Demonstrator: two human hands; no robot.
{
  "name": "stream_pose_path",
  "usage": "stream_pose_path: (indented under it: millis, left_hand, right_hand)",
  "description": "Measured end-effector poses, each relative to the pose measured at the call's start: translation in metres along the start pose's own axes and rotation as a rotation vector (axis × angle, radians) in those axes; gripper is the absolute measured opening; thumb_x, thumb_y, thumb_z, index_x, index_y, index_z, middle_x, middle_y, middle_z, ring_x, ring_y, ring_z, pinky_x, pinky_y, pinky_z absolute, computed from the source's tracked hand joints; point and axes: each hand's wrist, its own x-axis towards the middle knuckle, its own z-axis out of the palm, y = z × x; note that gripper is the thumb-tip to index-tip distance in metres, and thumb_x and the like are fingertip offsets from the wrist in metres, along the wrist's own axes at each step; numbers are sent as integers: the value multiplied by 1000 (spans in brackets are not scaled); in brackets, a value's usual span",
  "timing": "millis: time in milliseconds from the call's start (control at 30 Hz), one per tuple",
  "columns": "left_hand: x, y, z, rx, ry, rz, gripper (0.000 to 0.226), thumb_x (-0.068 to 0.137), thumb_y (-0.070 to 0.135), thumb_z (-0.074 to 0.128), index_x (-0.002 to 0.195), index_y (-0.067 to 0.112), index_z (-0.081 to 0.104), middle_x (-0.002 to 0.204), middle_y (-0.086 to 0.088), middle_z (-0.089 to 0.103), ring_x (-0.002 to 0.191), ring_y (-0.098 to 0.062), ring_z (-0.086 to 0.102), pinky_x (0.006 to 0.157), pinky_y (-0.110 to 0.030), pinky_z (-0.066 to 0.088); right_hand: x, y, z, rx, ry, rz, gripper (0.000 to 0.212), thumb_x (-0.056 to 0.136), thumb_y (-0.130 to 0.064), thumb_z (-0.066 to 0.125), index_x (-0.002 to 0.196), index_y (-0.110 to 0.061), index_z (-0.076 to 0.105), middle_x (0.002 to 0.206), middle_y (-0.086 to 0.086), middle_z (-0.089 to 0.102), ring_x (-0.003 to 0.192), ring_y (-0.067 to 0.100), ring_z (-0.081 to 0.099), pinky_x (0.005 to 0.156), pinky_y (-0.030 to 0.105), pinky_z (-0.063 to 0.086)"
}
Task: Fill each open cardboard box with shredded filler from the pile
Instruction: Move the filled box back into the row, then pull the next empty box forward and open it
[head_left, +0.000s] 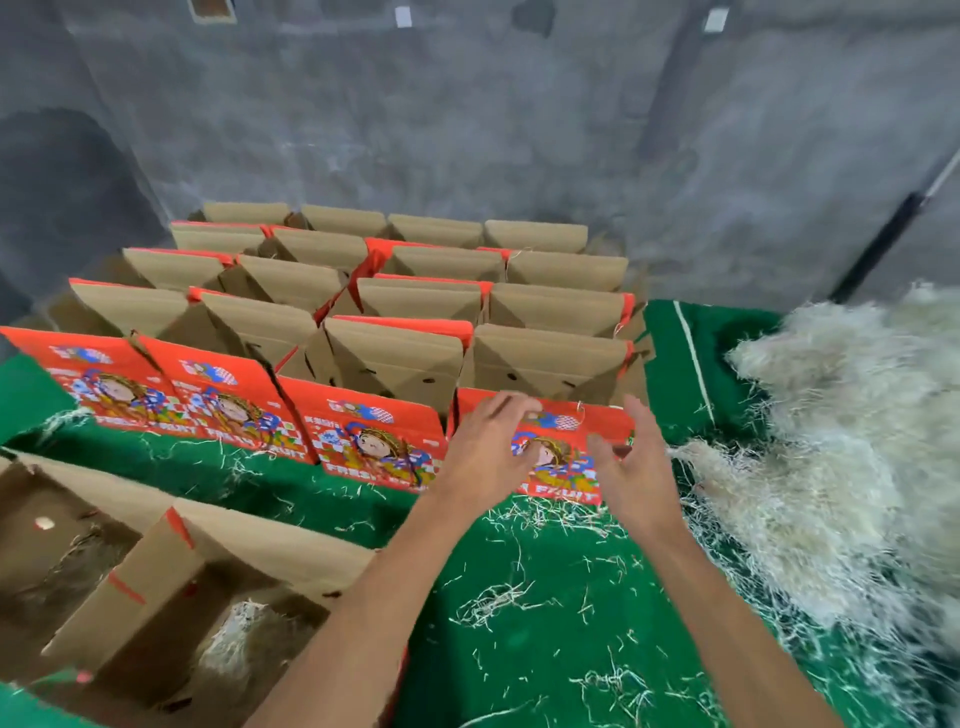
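At the lower left of the frame sit brown open cardboard cartons (156, 582), one with a tuft of pale filler in its bottom. Loose strands lie scattered over the green cloth-covered bench (545, 597) between my forearms. My left hand (488, 457) and my right hand (631, 462) reach out at the middle of the frame, fingers spread and relaxed, holding nothing, just in front of the red printed flap of the nearest open cardboard box (545, 364). The big heap of pale shredded filler (831, 441) lies at the right edge. Beyond, rows of empty brown boxes (395, 270) run to the grey concrete wall (467, 104). I judge the risk is knocking the upright flaps over, or spilling shreds between the tightly packed boxes.
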Motion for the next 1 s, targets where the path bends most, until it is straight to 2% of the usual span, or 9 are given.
stream_pose_path:
  millis: [67, 200, 300, 400, 467, 600, 800, 933, 1000]
  left_hand:
    - [33, -1, 15, 82, -52, -35, 58, 86, 37, 68, 138, 30, 42, 139, 11, 46, 128, -10, 43, 113, -38, 34]
    - [92, -2, 44, 261, -244, -51, 66, 82, 40, 72, 140, 27, 43, 141, 3, 51, 133, -19, 44, 114, -42, 29]
    - [118, -5, 61, 273, -375, -54, 31, 91, 41, 63, 119, 29, 62, 117, -3, 67, 111, -23, 61, 99, -39, 45]
    - [121, -8, 68, 214, -434, 49, 14, 96, 39, 59, 89, 28, 65, 88, 3, 68, 88, -16, 64, 90, -37, 48]
    - [117, -6, 66, 171, -492, 116, 29, 95, 37, 61, 68, 29, 53, 68, 12, 58, 70, -5, 57, 83, -32, 46]
    - [96, 15, 63, 93, -522, 231, 43, 93, 31, 63, 55, 27, 45, 51, 13, 48, 52, 1, 48, 68, -27, 40]
    - [56, 54, 76, -24, -597, 310, 34, 94, 51, 55, 64, 35, 55, 48, 9, 50, 42, -2, 46, 47, -22, 28]
    - [19, 85, 87, -40, -588, 295, 61, 98, 65, 34, 57, 20, 41, 47, 3, 34, 37, -11, 34, 45, -28, 31]
    - [8, 92, 87, -12, -551, 203, 71, 97, 70, 22, 54, 16, 40, 46, 2, 32, 35, -12, 35, 46, -27, 33]
  right_hand:
    - [23, 14, -13, -34, 67, 24, 56, 100, -33, 54, 151, -19, 35, 141, 15, 52, 65, -12, 60, 71, 23, 49]
    - [65, 42, -38, -182, 74, 195, 60, 102, -45, 47, 151, -14, 34, 141, 16, 51, 107, 23, 61, 104, 47, 47]
    - [96, 60, -45, -174, 47, 292, 66, 99, -52, 48, 152, -14, 32, 120, 9, 63, 86, 16, 61, 86, 31, 52]
    - [120, 80, -44, -72, -52, 436, 71, 96, -55, 52, 152, -17, 29, 135, 12, 58, 105, 25, 61, 93, 41, 49]
    - [128, 89, -45, -17, -48, 488, 61, 96, -51, 57, 144, -18, 39, 120, 8, 65, 95, 22, 63, 85, 42, 51]
    - [110, 97, -57, -17, 9, 515, 20, 95, -33, 61, 98, -14, 67, 76, 2, 73, 66, 19, 66, 62, 31, 51]
    - [66, 115, -94, -89, 3, 526, 12, 94, -12, 57, 94, -12, 69, 73, 7, 72, 58, 18, 66, 47, 22, 46]
    - [23, 130, -114, -224, 44, 408, 16, 91, -12, 58, 77, -16, 64, 61, -7, 63, 59, 15, 62, 40, 11, 38]
    - [7, 138, -115, -285, 94, 345, 15, 94, -16, 57, 80, -19, 62, 63, -8, 64, 62, 17, 63, 48, 20, 48]
